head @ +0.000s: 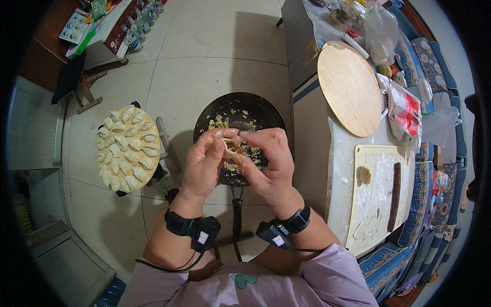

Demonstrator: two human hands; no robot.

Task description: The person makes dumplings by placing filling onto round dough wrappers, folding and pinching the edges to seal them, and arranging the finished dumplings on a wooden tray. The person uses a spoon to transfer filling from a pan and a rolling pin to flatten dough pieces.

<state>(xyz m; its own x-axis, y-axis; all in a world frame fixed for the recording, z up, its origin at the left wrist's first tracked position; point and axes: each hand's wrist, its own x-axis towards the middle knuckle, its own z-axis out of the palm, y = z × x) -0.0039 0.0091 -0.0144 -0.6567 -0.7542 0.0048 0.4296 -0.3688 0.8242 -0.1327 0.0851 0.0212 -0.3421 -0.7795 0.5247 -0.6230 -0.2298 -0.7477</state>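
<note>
Between my two hands is a dumpling wrapper [231,147], partly folded, with filling showing in its opening. My left hand [205,161] grips its left side with thumb and fingers. The fingertips of my right hand [270,157] pinch its right edge. Both hands are over a black wok [205,115] that holds loose crumbly filling [252,153]; its handle [237,218] points towards me. To the left, a round board [154,130] carries several folded dumplings [131,157]. On the right, a cutting board [351,230] holds a small dough disc [364,175], white flour and a dark rolling pin [394,197].
A round wooden board [349,88] lies on the covered table [339,192] at right, beside a red and white bag [404,111] and a plastic bag [380,32]. Glass bottles [140,25] stand at upper left near a wooden stool [88,92]. A patterned sofa [422,184] is beyond the table.
</note>
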